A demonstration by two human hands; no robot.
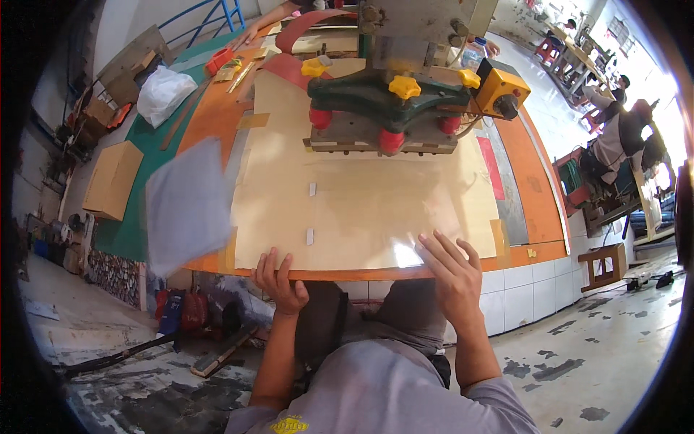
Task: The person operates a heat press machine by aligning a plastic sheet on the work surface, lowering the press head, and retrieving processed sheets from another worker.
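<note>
- the left hand point(280, 278) rests on the near edge of the table point(538, 199), fingers curled over the rim, clamped on nothing i can make out.
- the right hand point(454, 271) lies flat with fingers spread apart on the near right corner of a clear film point(416, 249), which sits on the big beige sheet point(361, 195) in front of the press.
- the press point(394, 98), green-bodied with yellow and red knobs, stands at the far edge of the sheet; a yellow switch box point(502, 90) hangs off its right side.
- a grey sheet point(189, 206) shows blurred left of the press, over the table's left edge; whether it is lying there or in the air i cannot tell.
- two small white tabs point(311, 210) lie on the beige sheet, between the press and the left hand.
- a white bag point(163, 92) and a brown box point(112, 179) lie well left of the press.
- risks, as i judge them: the film is slick and pinned by one palm only, so a push could make it slide or crease; the grey sheet, half off the edge, could drop to the floor; fingers moved toward the press would be in a pinch spot under its plate.
</note>
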